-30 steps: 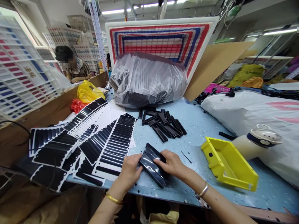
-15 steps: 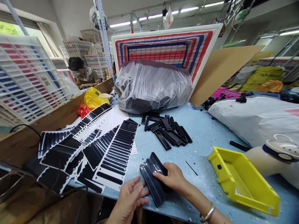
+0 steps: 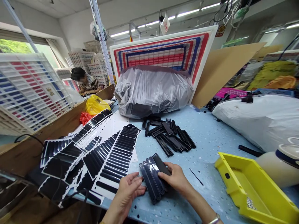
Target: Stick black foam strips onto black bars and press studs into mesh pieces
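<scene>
A row of long black strips with rounded ends stands near the front edge of the blue table. My right hand grips it from the right, thumb on top and the other fingers partly hidden behind. To its left my left hand has its fingers stretched out, holding nothing; the fingertips are close to the strips' side, and I cannot tell if they touch. Beyond lies a loose pile of similar black strips. Sheets of black rounded stickers overlap on the left.
A yellow bin stands at right, near a white rounded container. A filled plastic bag leans on a striped crate at the back. A thin black stick lies right of my hand. A co-worker sits far left.
My right hand has shifted the strips so that they spread a little wider, with more of the rightmost one showing. My left hand stays beside them. The view has moved slightly.
</scene>
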`<control>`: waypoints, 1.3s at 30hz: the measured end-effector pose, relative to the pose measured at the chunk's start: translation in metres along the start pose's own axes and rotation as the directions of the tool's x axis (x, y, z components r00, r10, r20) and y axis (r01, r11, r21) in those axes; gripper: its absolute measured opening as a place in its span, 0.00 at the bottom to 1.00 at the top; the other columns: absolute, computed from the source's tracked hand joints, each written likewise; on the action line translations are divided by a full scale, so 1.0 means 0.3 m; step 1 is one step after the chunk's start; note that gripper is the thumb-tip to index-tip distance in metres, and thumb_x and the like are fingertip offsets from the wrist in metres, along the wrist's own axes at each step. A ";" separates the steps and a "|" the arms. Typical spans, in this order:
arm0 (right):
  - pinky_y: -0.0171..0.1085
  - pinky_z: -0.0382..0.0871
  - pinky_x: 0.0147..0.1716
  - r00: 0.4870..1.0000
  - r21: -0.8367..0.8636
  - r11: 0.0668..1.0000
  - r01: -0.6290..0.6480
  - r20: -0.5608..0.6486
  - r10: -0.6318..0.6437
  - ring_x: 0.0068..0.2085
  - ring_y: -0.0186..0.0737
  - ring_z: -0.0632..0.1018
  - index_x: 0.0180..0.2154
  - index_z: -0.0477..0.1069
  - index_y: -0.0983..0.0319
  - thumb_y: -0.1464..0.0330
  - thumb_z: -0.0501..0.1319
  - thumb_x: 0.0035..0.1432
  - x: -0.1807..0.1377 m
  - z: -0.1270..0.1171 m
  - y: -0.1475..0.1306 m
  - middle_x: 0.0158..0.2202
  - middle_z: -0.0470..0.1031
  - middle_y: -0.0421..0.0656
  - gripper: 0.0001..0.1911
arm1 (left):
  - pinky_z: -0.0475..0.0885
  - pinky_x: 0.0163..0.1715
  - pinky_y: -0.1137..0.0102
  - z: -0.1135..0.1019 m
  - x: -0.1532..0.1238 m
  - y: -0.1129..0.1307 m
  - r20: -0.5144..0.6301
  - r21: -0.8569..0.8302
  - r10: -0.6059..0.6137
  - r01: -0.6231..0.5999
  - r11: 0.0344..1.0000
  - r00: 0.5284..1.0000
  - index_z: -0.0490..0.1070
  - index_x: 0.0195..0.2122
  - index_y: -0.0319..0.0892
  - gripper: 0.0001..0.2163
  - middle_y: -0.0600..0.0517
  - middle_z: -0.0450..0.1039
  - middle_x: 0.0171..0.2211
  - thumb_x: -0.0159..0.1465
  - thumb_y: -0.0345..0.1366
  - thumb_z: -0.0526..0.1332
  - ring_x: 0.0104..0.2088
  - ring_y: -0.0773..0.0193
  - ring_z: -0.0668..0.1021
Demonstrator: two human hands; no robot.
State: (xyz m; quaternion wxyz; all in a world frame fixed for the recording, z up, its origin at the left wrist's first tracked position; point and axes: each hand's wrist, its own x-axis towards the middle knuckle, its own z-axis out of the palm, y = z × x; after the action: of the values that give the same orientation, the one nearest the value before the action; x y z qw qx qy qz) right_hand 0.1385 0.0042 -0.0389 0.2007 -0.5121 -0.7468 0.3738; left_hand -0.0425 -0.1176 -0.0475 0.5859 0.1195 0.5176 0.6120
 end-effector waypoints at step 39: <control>0.39 0.68 0.32 0.991 0.662 0.738 -0.129 0.054 0.125 0.30 0.45 0.76 0.31 0.80 0.65 0.62 0.72 0.34 -0.115 0.042 -0.151 0.27 0.79 0.43 0.19 | 0.72 0.31 0.71 0.000 0.040 -0.022 0.126 -0.012 0.029 -0.028 1.000 0.992 0.69 0.56 0.31 0.46 0.46 0.79 0.29 0.39 0.51 0.78 0.33 0.57 0.81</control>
State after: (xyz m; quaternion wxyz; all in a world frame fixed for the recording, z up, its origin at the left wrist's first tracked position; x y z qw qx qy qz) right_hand 0.1157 -0.0409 -0.0095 0.3414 -0.4558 -0.5293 0.6289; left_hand -0.0421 -0.1092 -0.0581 0.6094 0.1621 0.4745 0.6142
